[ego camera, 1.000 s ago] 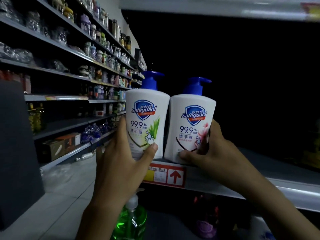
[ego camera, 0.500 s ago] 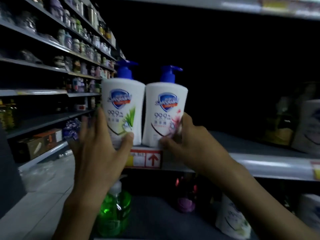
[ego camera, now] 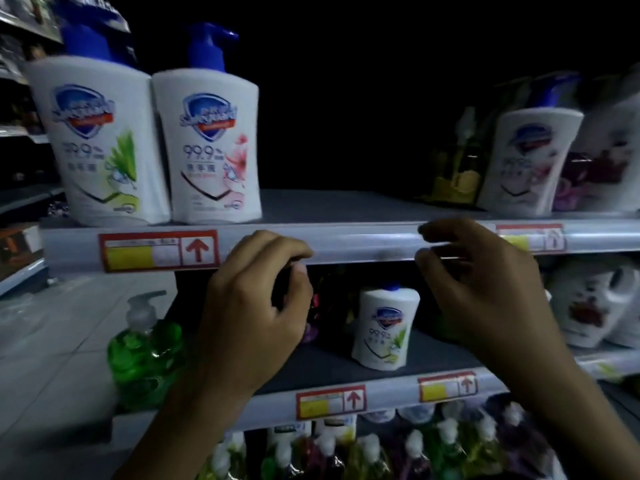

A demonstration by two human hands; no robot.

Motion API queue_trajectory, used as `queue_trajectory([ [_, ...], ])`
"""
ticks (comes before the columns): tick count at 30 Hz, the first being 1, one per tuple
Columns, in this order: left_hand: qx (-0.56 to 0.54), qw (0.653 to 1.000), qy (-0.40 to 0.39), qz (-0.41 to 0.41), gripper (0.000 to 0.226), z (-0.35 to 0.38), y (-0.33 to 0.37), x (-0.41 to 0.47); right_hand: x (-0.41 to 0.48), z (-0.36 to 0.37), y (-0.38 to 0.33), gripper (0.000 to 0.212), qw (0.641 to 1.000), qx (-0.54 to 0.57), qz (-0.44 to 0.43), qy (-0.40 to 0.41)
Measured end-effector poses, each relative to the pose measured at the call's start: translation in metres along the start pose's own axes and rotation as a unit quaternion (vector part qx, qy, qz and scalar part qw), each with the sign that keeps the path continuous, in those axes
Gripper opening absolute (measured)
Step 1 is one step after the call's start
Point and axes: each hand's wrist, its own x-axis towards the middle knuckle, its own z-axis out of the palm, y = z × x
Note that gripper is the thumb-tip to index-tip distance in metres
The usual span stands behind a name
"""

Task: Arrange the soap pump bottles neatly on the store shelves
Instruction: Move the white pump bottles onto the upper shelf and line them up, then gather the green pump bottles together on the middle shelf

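Observation:
Two white soap pump bottles with blue pumps stand side by side at the left end of the upper shelf (ego camera: 346,233): one with a green leaf label (ego camera: 100,143) and one with a pink flower label (ego camera: 214,147). My left hand (ego camera: 252,306) and my right hand (ego camera: 485,289) hover below the shelf edge with fingers loosely curled, holding nothing. A smaller white bottle (ego camera: 384,327) stands on the shelf below, between my hands. A green transparent pump bottle (ego camera: 145,348) sits at that shelf's left end.
More white bottles (ego camera: 530,161) and dark refill packs stand at the upper shelf's right. White refill pouches (ego camera: 595,303) sit lower right. The bottom shelf holds several coloured pump bottles (ego camera: 381,448). An aisle floor (ego camera: 45,341) and other racks lie to the left.
Both hands have let go of the two white bottles and dropped below the shelf edge. The bottles stay on the upper shelf. My view has shifted to the right and downward.

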Motion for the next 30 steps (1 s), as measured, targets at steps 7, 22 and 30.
queue_trajectory([
  [7,-0.046,0.998,-0.031,0.019,0.016,0.043,0.042,0.020,0.008,-0.029,0.050,0.033,0.994,-0.024,0.044,0.098],
  [22,-0.119,0.946,-0.265,-0.142,0.043,0.203,0.133,0.153,0.140,-0.069,0.139,0.080,0.984,-0.031,0.161,0.066],
  [30,-0.134,0.948,-0.231,-0.174,0.042,0.209,0.125,0.155,0.132,-0.054,0.131,0.072,0.985,0.004,0.133,0.113],
])
